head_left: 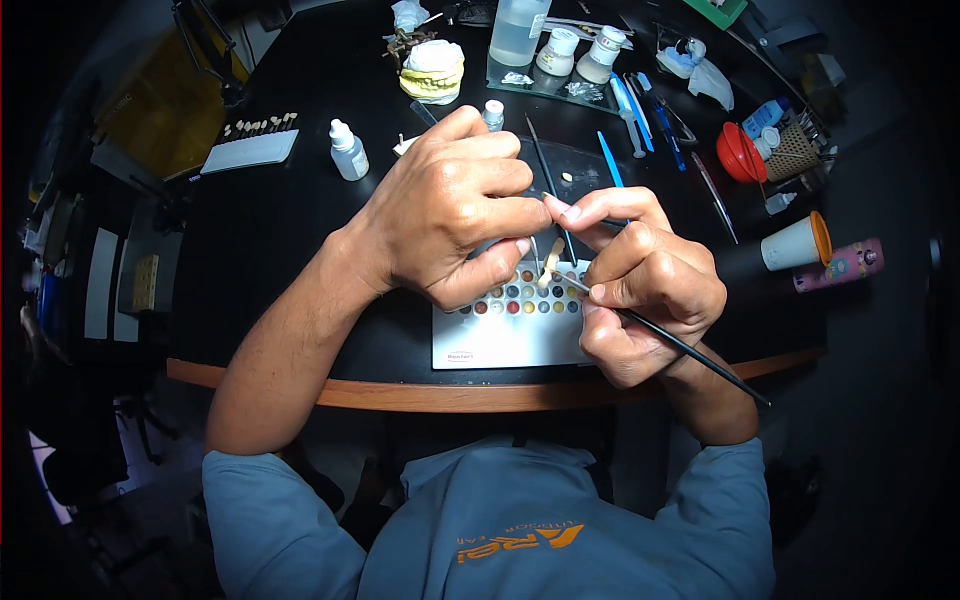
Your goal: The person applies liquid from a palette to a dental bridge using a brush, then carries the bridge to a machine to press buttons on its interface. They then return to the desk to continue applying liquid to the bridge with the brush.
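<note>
My left hand (450, 205) is closed in a fist over the palette, a thin metal tool (534, 256) showing just beyond the thumb. Beside that tool is a small cream tooth-shaped piece (549, 266). A slim black-handled brush (690, 348) is gripped in my right hand (648, 280), its tip right at the cream piece. Fingertips of the right hand meet the left knuckles. Below both hands lies a white palette (500, 345) with rows of small coloured wells, partly covered by the hands.
A dropper bottle (348, 152) and a tooth shade holder (250, 150) are left. Behind stand a dental model (432, 72), a clear bottle (515, 32) and two jars (558, 52). Brushes lie right of centre, with a red bowl (738, 155) and a paper cup (790, 245) farther right.
</note>
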Available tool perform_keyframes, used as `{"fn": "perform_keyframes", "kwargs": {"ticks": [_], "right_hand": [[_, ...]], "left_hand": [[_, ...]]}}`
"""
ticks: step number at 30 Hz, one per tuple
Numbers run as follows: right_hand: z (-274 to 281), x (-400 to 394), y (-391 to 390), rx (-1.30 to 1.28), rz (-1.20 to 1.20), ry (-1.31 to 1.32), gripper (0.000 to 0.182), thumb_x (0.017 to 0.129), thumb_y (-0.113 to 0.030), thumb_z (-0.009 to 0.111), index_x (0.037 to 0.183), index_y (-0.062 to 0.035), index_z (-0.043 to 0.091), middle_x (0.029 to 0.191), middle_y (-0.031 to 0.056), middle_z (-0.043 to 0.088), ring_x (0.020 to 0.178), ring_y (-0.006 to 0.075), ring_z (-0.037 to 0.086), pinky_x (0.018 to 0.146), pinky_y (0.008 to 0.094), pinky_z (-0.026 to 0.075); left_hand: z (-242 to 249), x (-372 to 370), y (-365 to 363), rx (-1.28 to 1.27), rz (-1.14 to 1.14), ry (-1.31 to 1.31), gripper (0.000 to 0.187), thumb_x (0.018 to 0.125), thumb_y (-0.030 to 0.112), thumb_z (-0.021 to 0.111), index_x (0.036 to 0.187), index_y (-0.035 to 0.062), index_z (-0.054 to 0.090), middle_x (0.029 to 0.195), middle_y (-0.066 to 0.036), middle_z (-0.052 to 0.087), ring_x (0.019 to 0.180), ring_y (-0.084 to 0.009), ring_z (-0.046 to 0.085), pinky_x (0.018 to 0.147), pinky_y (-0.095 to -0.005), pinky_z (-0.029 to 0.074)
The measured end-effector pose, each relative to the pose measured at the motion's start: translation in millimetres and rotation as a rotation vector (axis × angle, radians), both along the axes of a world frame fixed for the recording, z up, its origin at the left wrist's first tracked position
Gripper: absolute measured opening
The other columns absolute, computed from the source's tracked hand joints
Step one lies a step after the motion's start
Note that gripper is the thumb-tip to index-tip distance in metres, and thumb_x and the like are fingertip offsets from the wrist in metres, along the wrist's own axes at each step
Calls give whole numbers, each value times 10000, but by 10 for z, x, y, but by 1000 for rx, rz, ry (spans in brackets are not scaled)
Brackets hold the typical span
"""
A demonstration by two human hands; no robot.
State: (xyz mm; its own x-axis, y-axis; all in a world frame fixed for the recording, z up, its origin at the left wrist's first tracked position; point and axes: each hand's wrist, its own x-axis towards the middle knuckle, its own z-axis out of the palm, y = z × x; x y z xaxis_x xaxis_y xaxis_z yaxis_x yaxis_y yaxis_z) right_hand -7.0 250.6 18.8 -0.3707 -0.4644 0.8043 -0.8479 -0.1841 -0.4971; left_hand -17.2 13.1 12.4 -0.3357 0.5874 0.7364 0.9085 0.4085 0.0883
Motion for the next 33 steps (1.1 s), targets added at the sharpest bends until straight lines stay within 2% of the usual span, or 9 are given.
{"fn": "perform_keyframes", "kwargs": {"ticks": [4,13,22,33], "right_hand": [[30,-1,-5,25,-1,24,130,589,55,632,658,-31,565,653,52,603,984,347,746,870,445,641],[49,9,3,38,-3,31,135,589,60,636,659,-31,563,654,48,602,949,340,748,849,440,628],[-7,-19,21,-32,-37,7,150,594,72,638,691,-22,571,670,64,615,881,337,731,851,446,609],[-11,-50,13,-9,-18,8,139,587,66,632,661,-20,552,644,72,601,816,309,713,843,435,599]], "left_hand": [[-2,3,-3,-1,-2,-9,251,680,254,668,863,123,778,644,4,489,649,-194,468,689,-380,348],[-6,3,-6,7,-15,-26,251,685,255,668,868,126,782,647,1,483,651,-192,464,698,-379,351],[-8,10,18,16,-11,-9,137,652,256,665,680,130,616,643,-4,479,646,-207,459,676,-387,338],[12,21,9,-8,-7,-17,137,647,245,671,717,128,683,639,0,479,649,-202,465,687,-383,346]]}}
